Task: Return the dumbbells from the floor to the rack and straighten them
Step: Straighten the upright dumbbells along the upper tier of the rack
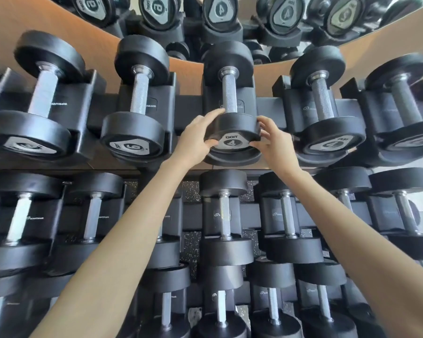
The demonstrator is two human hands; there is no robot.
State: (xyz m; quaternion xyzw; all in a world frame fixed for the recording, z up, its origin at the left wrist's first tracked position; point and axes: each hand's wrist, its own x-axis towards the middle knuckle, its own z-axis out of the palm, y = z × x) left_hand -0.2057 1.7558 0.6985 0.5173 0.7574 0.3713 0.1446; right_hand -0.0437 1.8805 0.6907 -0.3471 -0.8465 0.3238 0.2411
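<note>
On the top tier of the rack [269,106], seen from our head camera, we find the dumbbell marked 4 [232,132] lying in its cradle, handle running away from us toward the mirror [230,25]. Our left hand [195,140] cups the near head's left edge, fingers curled over its rim; our right hand [275,140] presses its right edge, fingers spread. Neighbouring dumbbells marked 5 [132,137] and 4 [327,140] sit alongside in their own cradles.

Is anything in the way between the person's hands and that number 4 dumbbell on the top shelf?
Nothing visible. The left hand and right hand already touch both sides of the 4 dumbbell, which sits in its cradle.
</note>
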